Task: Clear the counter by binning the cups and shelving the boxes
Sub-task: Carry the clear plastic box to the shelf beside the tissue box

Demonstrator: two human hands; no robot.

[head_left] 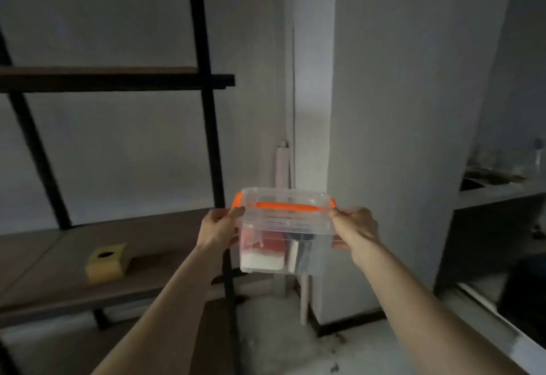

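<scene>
1. Nearest, two bare forearms rise from the lower edge of the view over a pale, stained floor (295,345) and converge on one object held in mid-air.
2. Left hand (217,228) grips the left end of a clear plastic box (285,227); its fingers wrap under the rim beside the orange side latch (236,199), closed on the box.
3. Right hand (356,227) grips the right end in the same way, thumb on the rim next to the opposite orange latch, likewise closed on the box.
4. Held level between both hands, the clear plastic box carries a transparent lid with an orange handle (286,206) lying flat along its near edge. Through the wall, red-and-white contents show on the left and a dark item on the right; what they are cannot be told.
5. Left of the box, a lower shelf board (74,283) of brownish wood bears a small yellow box (107,262) with a dark round hole in its top, well apart from the hands.
6. Black metal uprights (211,144) frame the shelving; the held box hangs just right of the front upright, not yet over the board.
7. An upper shelf board (112,80) crosses the frame above.
8. Behind, a grey wall and a projecting pillar (393,138) close the dim room; a pale rod-like item (282,164) leans in the corner.
9. At far right, a counter (499,190) holds blurred, unreadable objects.
</scene>
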